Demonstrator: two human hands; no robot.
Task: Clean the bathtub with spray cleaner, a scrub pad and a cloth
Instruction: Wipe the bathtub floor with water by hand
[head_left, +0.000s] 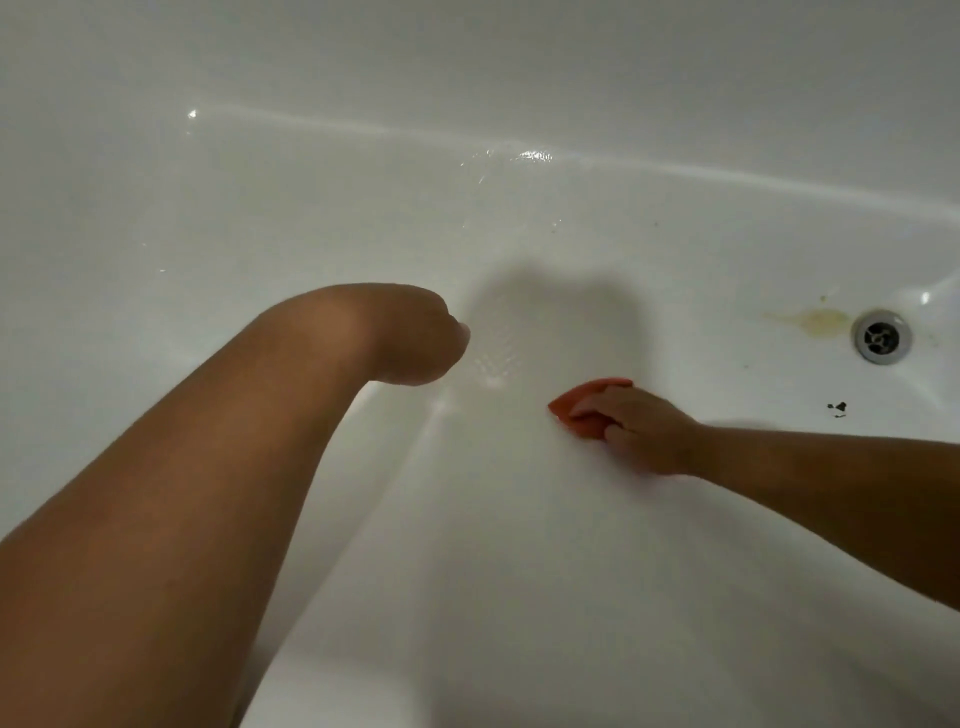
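Orange scrub pad (586, 395), gripped by right hand (641, 431), lies lengthwise along bathtub floor (519, 545).

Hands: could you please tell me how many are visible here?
2. The left hand hangs bent at centre-left; the right hand holds an orange pad on the tub floor, nearer the drain.

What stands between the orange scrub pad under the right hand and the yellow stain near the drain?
Nothing visible. Only bare white bathtub floor lies between the orange scrub pad, held by the right hand, and the yellow stain beside the drain. Dark specks lie off to the side, not on that path.
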